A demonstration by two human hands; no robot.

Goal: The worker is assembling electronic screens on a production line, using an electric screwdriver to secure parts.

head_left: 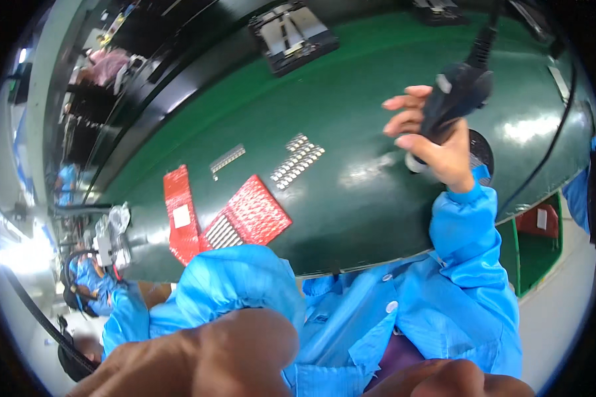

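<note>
My right hand (pixel 437 142) is raised over the green table (pixel 351 198) and grips a black corded hand tool (pixel 453 96); the tool's cable runs up to the top right. My left hand (pixel 225 357) is very close to the camera at the bottom edge. It looks large and blurred, with the blue sleeve (pixel 238 281) behind it, and what its fingers do is unclear. A red tray (pixel 248 215) holding small silver parts lies near the table's front edge, beside a red flat pack (pixel 181 212).
Rows of small silver parts (pixel 298 161) and a short strip of them (pixel 227 159) lie mid-table. A black fixture (pixel 293 34) sits at the far edge. A round black disc (pixel 478 149) lies behind my right wrist. Other workers in blue are at the far left.
</note>
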